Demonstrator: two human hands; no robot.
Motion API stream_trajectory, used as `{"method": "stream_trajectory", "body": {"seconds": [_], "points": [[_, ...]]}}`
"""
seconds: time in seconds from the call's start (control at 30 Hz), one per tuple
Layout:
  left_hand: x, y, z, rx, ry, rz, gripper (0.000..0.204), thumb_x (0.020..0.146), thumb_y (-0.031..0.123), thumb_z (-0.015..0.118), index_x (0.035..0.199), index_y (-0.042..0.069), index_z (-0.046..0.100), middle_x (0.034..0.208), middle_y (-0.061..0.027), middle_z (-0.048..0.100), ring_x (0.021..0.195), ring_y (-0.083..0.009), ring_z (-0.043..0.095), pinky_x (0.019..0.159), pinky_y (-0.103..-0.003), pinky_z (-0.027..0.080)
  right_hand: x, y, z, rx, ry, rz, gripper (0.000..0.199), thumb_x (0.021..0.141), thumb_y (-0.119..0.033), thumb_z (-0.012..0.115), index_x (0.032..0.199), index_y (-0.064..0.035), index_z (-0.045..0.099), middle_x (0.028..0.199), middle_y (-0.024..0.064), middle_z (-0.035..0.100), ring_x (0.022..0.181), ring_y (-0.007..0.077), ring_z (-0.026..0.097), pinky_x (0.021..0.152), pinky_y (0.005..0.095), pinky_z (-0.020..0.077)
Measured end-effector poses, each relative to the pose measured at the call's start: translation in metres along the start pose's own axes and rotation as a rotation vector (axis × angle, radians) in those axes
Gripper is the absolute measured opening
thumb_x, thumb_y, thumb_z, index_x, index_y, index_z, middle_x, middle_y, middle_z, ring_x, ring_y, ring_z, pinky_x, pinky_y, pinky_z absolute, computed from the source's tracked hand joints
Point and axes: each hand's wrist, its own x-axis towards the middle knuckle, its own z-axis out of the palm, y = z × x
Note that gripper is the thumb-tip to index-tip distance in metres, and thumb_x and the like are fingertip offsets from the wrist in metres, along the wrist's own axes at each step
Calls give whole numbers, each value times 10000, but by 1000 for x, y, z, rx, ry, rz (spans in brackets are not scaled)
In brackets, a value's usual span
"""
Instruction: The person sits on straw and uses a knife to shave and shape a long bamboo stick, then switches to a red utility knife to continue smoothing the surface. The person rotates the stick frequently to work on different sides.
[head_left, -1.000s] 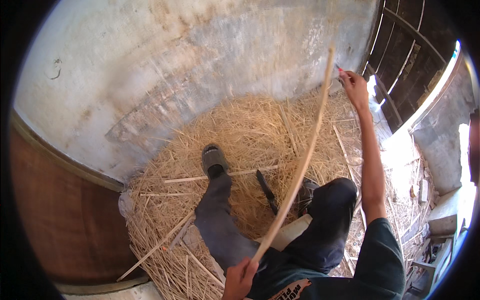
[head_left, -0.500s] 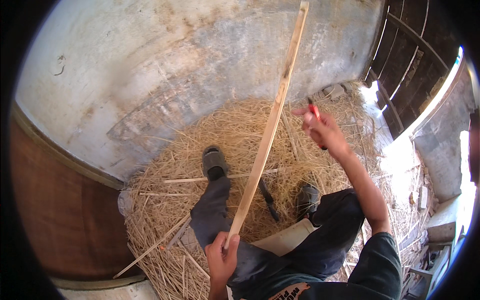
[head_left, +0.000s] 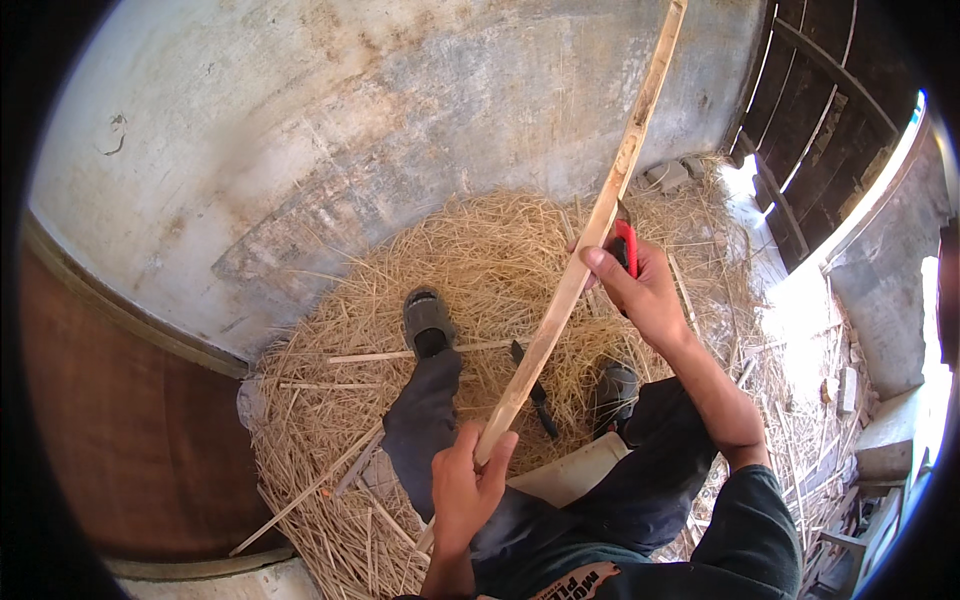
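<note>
A long pale wooden strip point(head_left: 563, 308) slants up from my lap toward the wall, its far end at the top edge. My left hand point(head_left: 466, 485) is closed round its near end, thumb along the wood. Farther up, my right hand point(head_left: 648, 300) pinches the strip's right side between thumb and fingers. That same hand also holds a red-and-black hand tool point(head_left: 627, 243) with a dark tip, which lies close beside the strip; its exact kind is unclear. Below the strip, a dark, narrow, knife-like tool point(head_left: 543, 408) lies on the straw between my feet.
Loose straw point(head_left: 480, 240) covers the floor around my shoes. Thin wooden sticks point(head_left: 300, 490) lie on the left. A stained wall point(head_left: 400, 120) stands ahead, a brown panel point(head_left: 120, 400) at left, dark slatted boards point(head_left: 830, 120) at far right, and rubble point(head_left: 847, 390) at right.
My right hand has moved down and in from beside the strip to take hold of it, keeping the red-and-black tool. The strip's far end has swung right, and my left hand has shifted slightly right.
</note>
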Motion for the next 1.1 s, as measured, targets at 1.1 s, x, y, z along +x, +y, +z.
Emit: {"method": "stream_trajectory", "body": {"seconds": [1.1], "points": [[1,29,12,-221,90,-6,272,1077,222,666,940,-9,621,667,46,472,609,-14,363,513,-255,269,-61,-9,32,-723,15,-880,362,793,-350,905,1010,-88,779,720,-6,628,565,176,650,504,315,511]]}}
